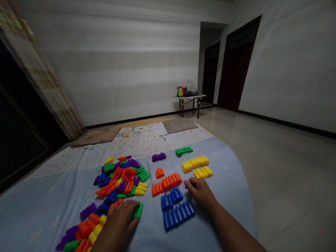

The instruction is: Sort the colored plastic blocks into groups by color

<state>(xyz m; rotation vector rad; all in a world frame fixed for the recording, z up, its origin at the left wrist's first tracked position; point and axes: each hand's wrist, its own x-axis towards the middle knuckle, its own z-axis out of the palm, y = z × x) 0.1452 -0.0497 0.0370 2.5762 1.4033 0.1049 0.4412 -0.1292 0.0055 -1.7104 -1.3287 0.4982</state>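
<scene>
My left hand (120, 219) is closed on a green bullet-shaped plastic block (137, 211), at the edge of a mixed heap of such blocks (128, 175) in orange, purple, blue, green and yellow. My right hand (199, 190) rests on the cloth with its fingers curled together and nothing visible in them. Just left of its fingertips lies an orange row (170, 181); beyond it are yellow rows (195, 163). Blue rows (179, 215) lie between my hands. Farther back sit a short purple row (158, 157) and a green row (184, 151). My left hand hides part of the heap.
More loose blocks (85, 228) spread along the left side beneath my left forearm. A light blue flowered cloth (228, 204) covers the rounded table. Two flat mats (180, 125) lie at its far end. A small folding table (201, 95) with a colourful bag (181, 91) stands by the wall.
</scene>
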